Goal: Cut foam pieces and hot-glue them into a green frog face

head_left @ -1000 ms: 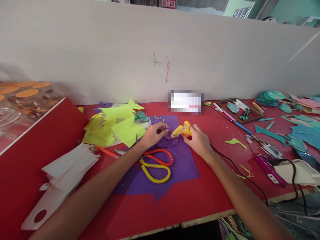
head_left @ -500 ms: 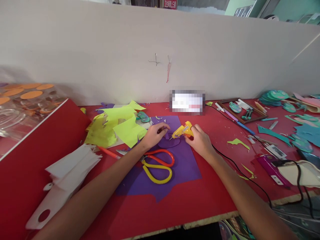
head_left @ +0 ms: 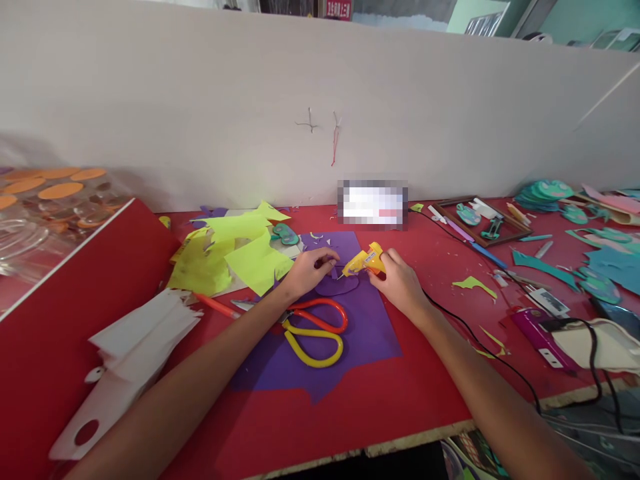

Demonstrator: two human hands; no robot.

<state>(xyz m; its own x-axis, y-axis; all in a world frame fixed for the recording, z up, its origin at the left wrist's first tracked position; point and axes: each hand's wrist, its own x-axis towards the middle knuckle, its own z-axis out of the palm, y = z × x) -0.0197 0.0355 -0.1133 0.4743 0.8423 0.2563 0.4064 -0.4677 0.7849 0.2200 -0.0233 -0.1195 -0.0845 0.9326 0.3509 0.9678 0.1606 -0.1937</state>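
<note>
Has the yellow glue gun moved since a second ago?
No. The glue gun in the right hand keeps its place beside the scissors.

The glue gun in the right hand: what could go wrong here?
1. The glue gun nozzle points at the left hand, whose fingers pinch a small purple piece right at the tip; hot glue might burn them.
2. The black cord trails across the table edge and could snag on the right hand or forearm.
</note>
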